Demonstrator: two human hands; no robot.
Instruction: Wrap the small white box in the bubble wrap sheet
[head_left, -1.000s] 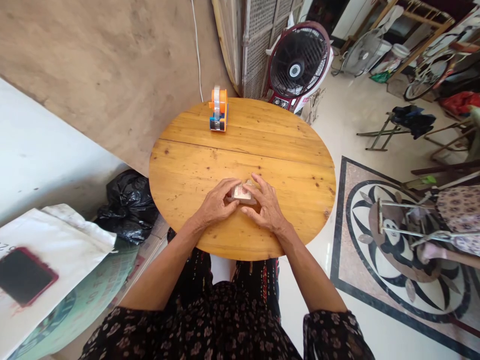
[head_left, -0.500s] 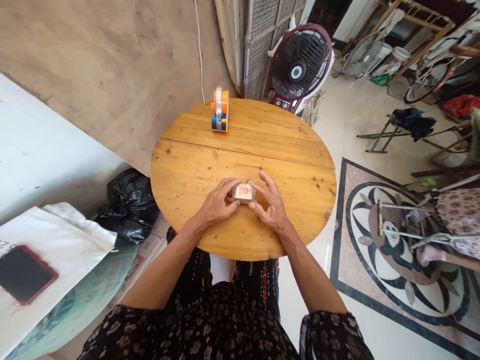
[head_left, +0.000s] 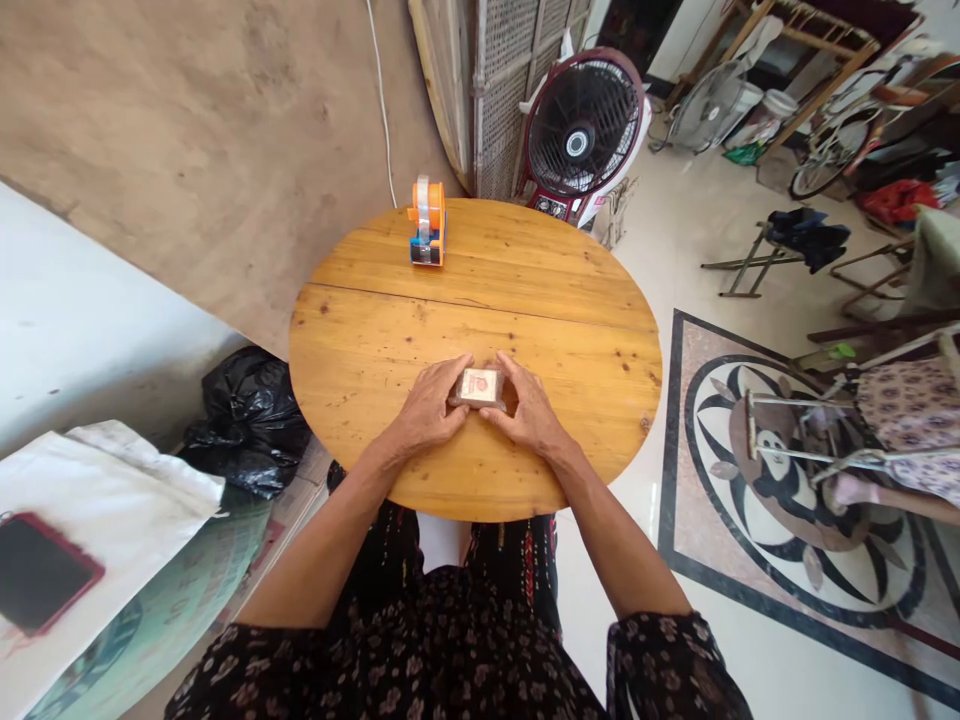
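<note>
A small box in clear wrap (head_left: 481,385), pale on top with a reddish print, is at the near middle of the round wooden table (head_left: 465,300). My left hand (head_left: 437,402) grips its left end between thumb and fingers. From the other side my right hand (head_left: 527,405) closes on the right end, thumb at the near edge and fingers at the far edge. Clear wrap stands out a little at both ends. An orange and blue tape dispenser (head_left: 428,222) with a roll of clear tape stands near the table's far edge.
Beyond the table stands a dark red fan (head_left: 577,140). To the left lie a black plastic bag (head_left: 247,415) and a phone-like dark slab (head_left: 45,575) on a white sack (head_left: 127,490). At right, a person's foot (head_left: 851,492) rests near a folding chair.
My right hand's fingers have come in from spread to closed on the box's right end. My left hand keeps its hold. The whole view has shifted slightly.
</note>
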